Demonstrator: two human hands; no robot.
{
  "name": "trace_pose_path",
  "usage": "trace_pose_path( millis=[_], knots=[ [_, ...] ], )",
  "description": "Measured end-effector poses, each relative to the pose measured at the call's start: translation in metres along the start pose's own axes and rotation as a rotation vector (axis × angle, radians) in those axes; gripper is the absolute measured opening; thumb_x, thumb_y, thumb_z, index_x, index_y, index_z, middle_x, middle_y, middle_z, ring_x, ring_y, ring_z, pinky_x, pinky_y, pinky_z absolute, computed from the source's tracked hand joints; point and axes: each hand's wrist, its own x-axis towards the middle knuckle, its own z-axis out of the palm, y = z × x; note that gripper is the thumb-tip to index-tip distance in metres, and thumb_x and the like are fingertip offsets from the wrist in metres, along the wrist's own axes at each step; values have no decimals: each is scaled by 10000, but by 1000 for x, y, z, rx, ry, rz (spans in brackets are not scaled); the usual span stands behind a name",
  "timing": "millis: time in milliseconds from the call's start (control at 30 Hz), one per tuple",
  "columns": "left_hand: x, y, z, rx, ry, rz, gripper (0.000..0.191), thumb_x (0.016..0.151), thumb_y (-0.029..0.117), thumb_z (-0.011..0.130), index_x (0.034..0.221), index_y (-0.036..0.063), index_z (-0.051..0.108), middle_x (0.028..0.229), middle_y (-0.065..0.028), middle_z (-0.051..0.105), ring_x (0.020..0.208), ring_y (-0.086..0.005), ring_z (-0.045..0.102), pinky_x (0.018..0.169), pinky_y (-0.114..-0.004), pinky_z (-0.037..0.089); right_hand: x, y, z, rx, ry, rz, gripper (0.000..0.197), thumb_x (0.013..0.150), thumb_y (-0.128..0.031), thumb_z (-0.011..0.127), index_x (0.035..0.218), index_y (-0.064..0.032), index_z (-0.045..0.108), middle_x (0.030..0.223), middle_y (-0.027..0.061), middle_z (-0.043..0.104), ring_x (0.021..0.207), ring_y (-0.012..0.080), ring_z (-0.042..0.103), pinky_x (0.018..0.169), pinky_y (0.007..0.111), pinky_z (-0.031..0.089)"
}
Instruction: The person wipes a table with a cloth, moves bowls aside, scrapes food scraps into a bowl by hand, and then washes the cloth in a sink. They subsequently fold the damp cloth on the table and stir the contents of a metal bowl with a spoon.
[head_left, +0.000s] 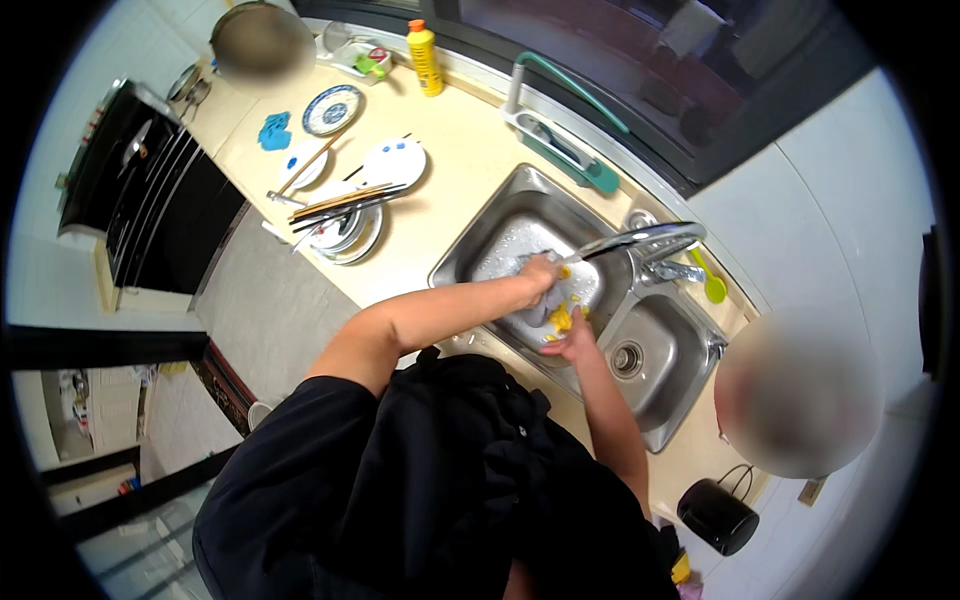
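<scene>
Both hands are in the larger basin of a stainless steel double sink (454, 266), under the curved metal faucet (641, 236). My left hand (541, 274) grips a grey cloth (551, 306) that hangs down from it over wet metal. My right hand (576, 341) is beside several yellow pieces (559, 318), its fingers spread; whether it touches them is hard to tell. More small yellow bits lie around the cloth. Water drops cover the basin floor.
Left on the counter are stacked plates (364, 244) with chopsticks (345, 202) across, a white plate (397, 163), a bowl (306, 166), a blue-patterned plate (332, 110) and a blue cloth (275, 132). A yellow bottle (425, 60) and a green-and-white rack (559, 150) stand behind.
</scene>
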Motion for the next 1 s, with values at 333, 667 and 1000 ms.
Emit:
trace_pose_path(
  millis=[333,667,1000],
  knots=[
    [-38,26,-1,276,121,62,423,787,364,572,861,-46,644,904,-284,605,885,-381,604,783,-414,470,124,-5,24,641,-833,67,401,917,-396,377,1144,-91,505,1110,154,553,970,299,563,831,470,467],
    [35,-40,-44,-259,288,-277,496,784,26,443,1274,100,453,1161,-219,537,962,-315,592,782,-435,497,36,-28,67,-341,282,-642,471,695,-178,746,1023,70,516,964,154,584,829,205,565,714,334,465],
    [21,-2,-20,-1125,-399,-618,342,854,255,455,1004,-37,550,1016,-216,575,896,-335,589,723,-497,502,41,-46,12,307,59,-271,324,863,-256,547,1088,-24,530,1000,120,601,837,245,606,713,351,508]
  ],
)
